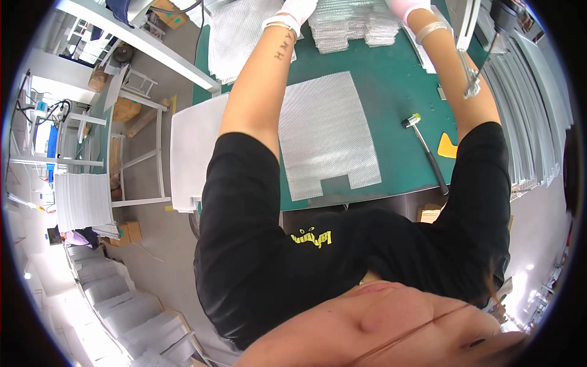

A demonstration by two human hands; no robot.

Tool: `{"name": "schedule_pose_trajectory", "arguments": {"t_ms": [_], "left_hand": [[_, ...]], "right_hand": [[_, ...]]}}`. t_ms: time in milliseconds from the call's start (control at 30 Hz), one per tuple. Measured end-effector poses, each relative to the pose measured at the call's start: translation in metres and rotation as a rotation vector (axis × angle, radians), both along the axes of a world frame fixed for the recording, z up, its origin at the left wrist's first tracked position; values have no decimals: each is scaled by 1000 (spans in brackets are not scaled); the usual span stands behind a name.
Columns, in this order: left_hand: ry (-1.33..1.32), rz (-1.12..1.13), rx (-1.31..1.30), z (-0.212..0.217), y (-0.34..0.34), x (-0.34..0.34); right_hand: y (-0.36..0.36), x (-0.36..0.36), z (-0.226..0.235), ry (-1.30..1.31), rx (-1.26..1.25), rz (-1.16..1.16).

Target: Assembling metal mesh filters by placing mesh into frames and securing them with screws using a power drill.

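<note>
Both my arms reach to the far side of a green-topped table (400, 92). My left hand (298, 10), in a white glove, is at the top edge of the view, between a pile of whitish mesh sheets (235, 43) and a stack of silvery sheets (354, 27). My right hand (408, 6), in a pale pinkish-white glove, lies at the right side of that silvery stack. The fingers of both hands are cut off by the picture's edge, so any grip is hidden. A single notched mesh sheet (330, 131) lies flat between my forearms.
A mallet (426, 153) with a black handle and a yellow scraper (447, 145) lie near my right arm. More white sheets (192, 150) rest by my left arm. Large stacked panels (526, 116) stand at the right; a white metal frame (159, 55) borders the left.
</note>
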State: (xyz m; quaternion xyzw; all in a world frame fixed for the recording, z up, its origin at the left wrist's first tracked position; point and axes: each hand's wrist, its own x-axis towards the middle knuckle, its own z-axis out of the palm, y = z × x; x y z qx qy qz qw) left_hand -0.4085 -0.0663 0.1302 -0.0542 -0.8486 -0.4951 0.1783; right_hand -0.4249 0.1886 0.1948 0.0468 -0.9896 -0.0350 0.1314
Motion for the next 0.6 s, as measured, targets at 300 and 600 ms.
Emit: {"name": "schedule_pose_trajectory", "arguments": {"t_ms": [300,600], "left_hand": [[-225,85,-479,45,41,4],[-209,299,-285,32,9,-32]], "right_hand": [[25,-49,-43,-35,-24,128],[37,-10,-32,167,-147,344]]}}
